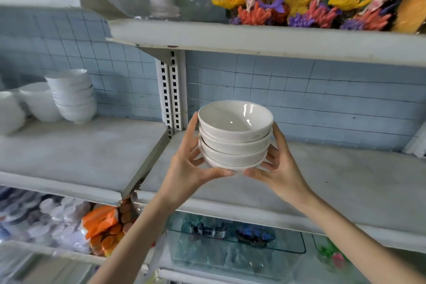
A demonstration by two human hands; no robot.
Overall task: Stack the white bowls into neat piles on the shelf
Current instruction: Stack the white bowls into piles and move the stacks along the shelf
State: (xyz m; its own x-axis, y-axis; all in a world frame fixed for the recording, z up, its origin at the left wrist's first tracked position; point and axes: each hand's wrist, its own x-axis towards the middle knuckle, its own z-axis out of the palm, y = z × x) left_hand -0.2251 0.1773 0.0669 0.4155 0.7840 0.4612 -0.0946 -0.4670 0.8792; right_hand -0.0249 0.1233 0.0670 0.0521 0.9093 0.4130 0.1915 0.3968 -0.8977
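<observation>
Hands clasp the bowl stack (one each side).

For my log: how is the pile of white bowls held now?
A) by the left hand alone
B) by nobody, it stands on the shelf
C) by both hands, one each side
C: the left hand and the right hand grip opposite sides of the pile of white bowls.

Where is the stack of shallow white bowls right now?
Head view, centre frame: the stack of shallow white ceramic bowls is gripped between the left hand and right hand, just right of the white slotted upright, over the grey shelf board.
</observation>
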